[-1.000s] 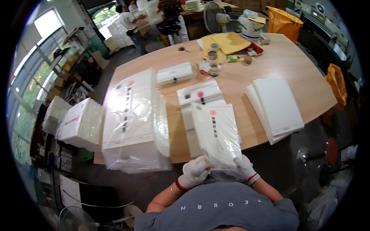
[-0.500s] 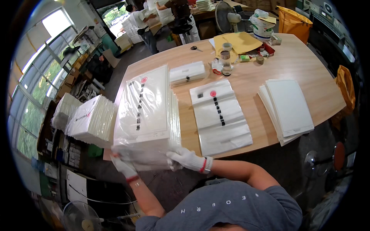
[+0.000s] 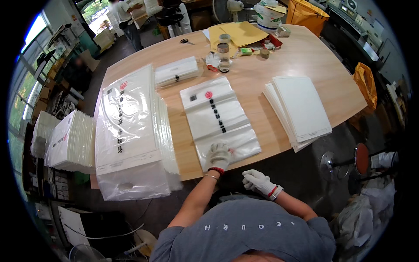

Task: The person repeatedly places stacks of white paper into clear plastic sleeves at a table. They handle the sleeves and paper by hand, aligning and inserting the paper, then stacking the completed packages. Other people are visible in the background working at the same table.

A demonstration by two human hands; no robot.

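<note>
My left hand (image 3: 219, 156), in a white glove with a red cuff, rests on the lower part of a flat white plastic bag (image 3: 220, 111). Its fingers lie on the film, slightly bent and apart. Off the table's near edge, my right hand (image 3: 258, 181), also gloved, hovers with loosely bent fingers and nothing visible in it. Left of the bag lies a thick stack of filled clear plastic bags (image 3: 131, 126), their loose ends hanging over the edge. To the right sits a pile of white paper sheets (image 3: 305, 109).
Behind the bag are a folded plastic bundle (image 3: 176, 70), a clear jar (image 3: 223, 59), yellow envelopes (image 3: 240, 35) and scissors (image 3: 185, 41). More bagged stacks (image 3: 72, 139) stand at left. A round stool (image 3: 361, 158) is at right. Other people (image 3: 126, 19) stand beyond the table.
Both hands have left the lower end of the bagged stack and moved right. My left hand now touches the flat bag; my right hand is off the table edge. The view has shifted right.
</note>
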